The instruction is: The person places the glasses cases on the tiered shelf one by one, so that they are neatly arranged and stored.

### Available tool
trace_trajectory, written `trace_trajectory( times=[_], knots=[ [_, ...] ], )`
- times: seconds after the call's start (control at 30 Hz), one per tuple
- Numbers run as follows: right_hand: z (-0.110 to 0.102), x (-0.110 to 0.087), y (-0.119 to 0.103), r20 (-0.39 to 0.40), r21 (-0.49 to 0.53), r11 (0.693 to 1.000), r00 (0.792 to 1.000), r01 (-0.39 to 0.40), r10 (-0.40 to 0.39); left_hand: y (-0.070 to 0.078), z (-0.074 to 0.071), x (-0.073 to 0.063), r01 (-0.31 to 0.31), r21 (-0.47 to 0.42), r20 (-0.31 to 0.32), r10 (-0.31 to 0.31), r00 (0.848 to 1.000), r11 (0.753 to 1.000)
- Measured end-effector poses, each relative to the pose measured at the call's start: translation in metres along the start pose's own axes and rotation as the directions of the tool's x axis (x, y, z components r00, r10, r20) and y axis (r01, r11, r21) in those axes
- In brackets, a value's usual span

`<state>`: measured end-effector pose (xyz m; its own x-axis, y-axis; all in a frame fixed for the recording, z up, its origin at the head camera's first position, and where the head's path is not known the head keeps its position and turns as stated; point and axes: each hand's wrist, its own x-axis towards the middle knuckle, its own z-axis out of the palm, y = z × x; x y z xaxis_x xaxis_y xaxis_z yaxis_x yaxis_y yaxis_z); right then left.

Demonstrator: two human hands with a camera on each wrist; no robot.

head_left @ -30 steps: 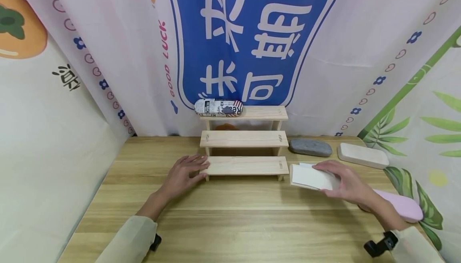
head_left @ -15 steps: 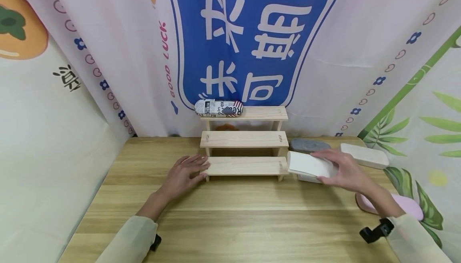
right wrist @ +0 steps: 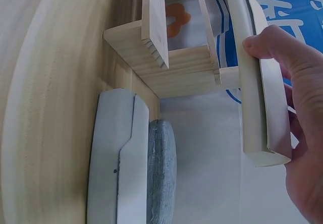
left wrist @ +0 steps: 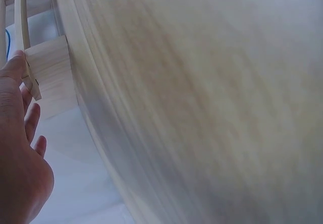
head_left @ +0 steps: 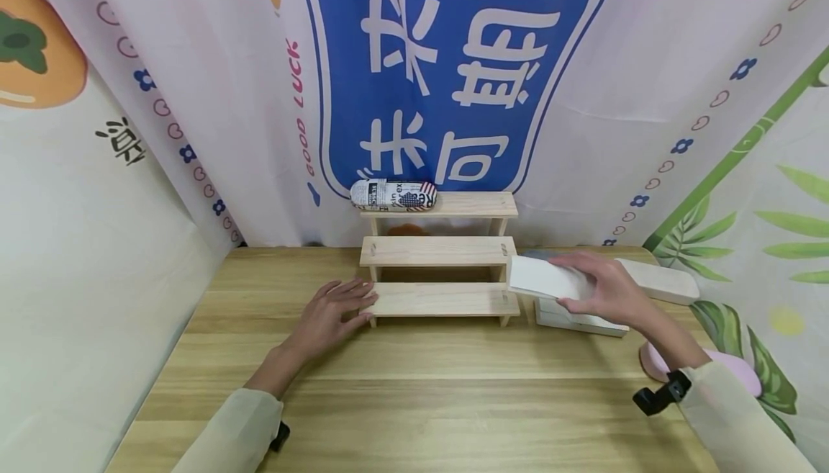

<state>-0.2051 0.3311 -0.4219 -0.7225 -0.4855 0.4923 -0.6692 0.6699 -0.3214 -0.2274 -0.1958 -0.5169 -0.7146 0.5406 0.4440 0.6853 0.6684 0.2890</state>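
A three-tier wooden display rack (head_left: pixel 447 300) stands at the back of the table. My left hand (head_left: pixel 333 318) holds the left end of its lowest shelf, thumb at the front corner and fingers over the end. In the right wrist view, my right hand (right wrist: pixel 303 93) grips a white glasses case (right wrist: pixel 247 103) with a flap along its side, thumb on one face. This case is raised, and in the head view its left end overlaps the right ends of the lower two shelves. A patterned newspaper-print glasses case (head_left: pixel 391 194) lies on the left of the top shelf.
Right of the rack, another white case (head_left: pixel 576 322) lies on the table (head_left: pixel 414 401). A grey case (right wrist: pixel 162 173) sits behind it, mostly hidden in the head view. Farther right are an off-white case (head_left: pixel 667 282) and a pink case (head_left: pixel 732 368). Printed curtains hang behind.
My right hand has lifted the white case and carried it left and back toward the rack, uncovering the other white case below. The left hand has stayed in place.
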Motion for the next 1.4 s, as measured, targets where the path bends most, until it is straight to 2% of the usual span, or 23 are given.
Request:
trace_trajectory(
  times=[0.23, 0.47, 0.77, 1.07, 1.4],
  knots=[
    [0.001, 0.013, 0.001, -0.008, -0.020, 1.000, 1.000, -0.004, 0.004, 0.000, -0.001, -0.001, 0.026, -0.024, 0.030, -0.026, 0.999, 0.999],
    [0.004, 0.025, 0.002, -0.027, 0.003, 1.000, 1.000, 0.015, -0.015, 0.000, 0.000, -0.001, 0.035, -0.038, 0.042, -0.034, 0.999, 0.999],
    [0.005, 0.042, 0.003, -0.080, 0.014, 0.999, 0.996, 0.037, -0.036, 0.000, 0.001, -0.001, 0.004, -0.042, 0.006, -0.004, 1.000, 0.999],
    [0.006, 0.057, 0.004, -0.083, 0.034, 0.999, 0.996, 0.024, -0.021, 0.000, 0.000, -0.001, 0.017, -0.057, 0.025, -0.016, 1.000, 0.998],
    [0.008, 0.075, 0.003, -0.097, 0.020, 0.998, 0.994, 0.053, -0.051, 0.001, -0.001, -0.002, 0.033, -0.061, 0.037, -0.031, 0.999, 0.998]
  ],
)
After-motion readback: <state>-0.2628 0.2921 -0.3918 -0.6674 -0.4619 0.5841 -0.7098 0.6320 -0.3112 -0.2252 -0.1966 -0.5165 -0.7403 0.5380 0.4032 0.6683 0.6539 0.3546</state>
